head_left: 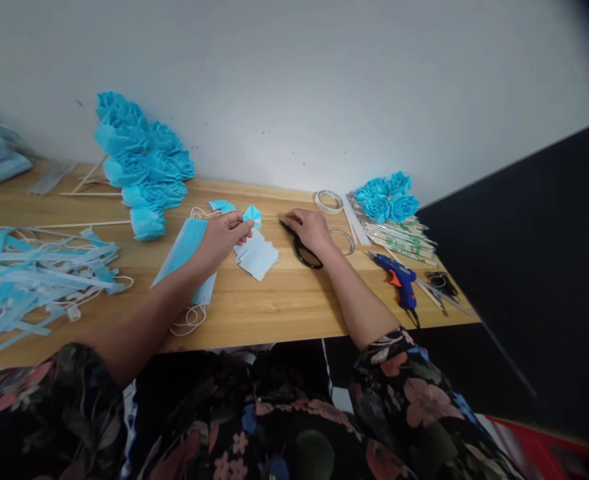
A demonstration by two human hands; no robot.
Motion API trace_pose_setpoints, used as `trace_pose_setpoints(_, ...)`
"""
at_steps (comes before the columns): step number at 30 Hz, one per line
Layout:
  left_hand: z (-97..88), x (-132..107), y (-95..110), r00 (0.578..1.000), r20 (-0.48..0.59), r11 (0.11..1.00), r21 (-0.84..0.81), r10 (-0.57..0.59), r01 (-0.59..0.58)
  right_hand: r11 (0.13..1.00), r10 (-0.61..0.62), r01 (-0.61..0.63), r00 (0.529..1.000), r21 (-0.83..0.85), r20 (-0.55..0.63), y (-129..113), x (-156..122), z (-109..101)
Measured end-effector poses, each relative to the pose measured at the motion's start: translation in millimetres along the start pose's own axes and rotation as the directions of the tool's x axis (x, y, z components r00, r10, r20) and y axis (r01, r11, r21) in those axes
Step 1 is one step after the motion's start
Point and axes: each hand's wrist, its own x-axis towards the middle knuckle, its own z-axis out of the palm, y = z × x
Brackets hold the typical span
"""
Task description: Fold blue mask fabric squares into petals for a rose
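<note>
Between the thumb and fingers of my left hand [228,235] is a small folded blue piece of mask fabric [252,215]. Below it lies a loose stack of pale blue fabric squares [258,257]. My right hand [310,228] is closed around the blade end of black-handled scissors [306,255], which are at the tabletop; its fingers partly cover the blades. A blue face mask [184,245] with white ear loops lies under my left wrist and forearm. Just behind my left hand sits another folded blue piece [221,206].
Blue fabric flowers [147,157] on sticks stand at the back left, above a heap of cut mask strips [39,280]. To the right are a tape roll [329,201], a blue glue gun [398,277], more blue flowers [387,198] and wrapped sticks [404,239]. A wall [274,87] rises behind the table.
</note>
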Motion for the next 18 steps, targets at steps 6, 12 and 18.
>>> trace_pose_setpoints(6, 0.3, -1.3, -0.7, 1.000, 0.010, 1.000, 0.002, 0.015, -0.015, 0.997, -0.029, 0.030, 0.999, -0.066, 0.014, -0.7, 0.2, 2.0)
trace_pose_setpoints(12, 0.1, -2.8, 0.4, 1.000, 0.024, 1.000, 0.030, 0.006, -0.007, 0.987, -0.040, 0.042, 0.999, -0.158, 0.018, -3.1, 1.7, 3.6)
trace_pose_setpoints(18, 0.3, -2.8, 1.8, 0.999, 0.032, 0.999, 0.035, -0.010, 0.009, 0.994, 0.010, -0.009, 1.000, -0.106, 0.009, 1.9, 3.4, 7.0)
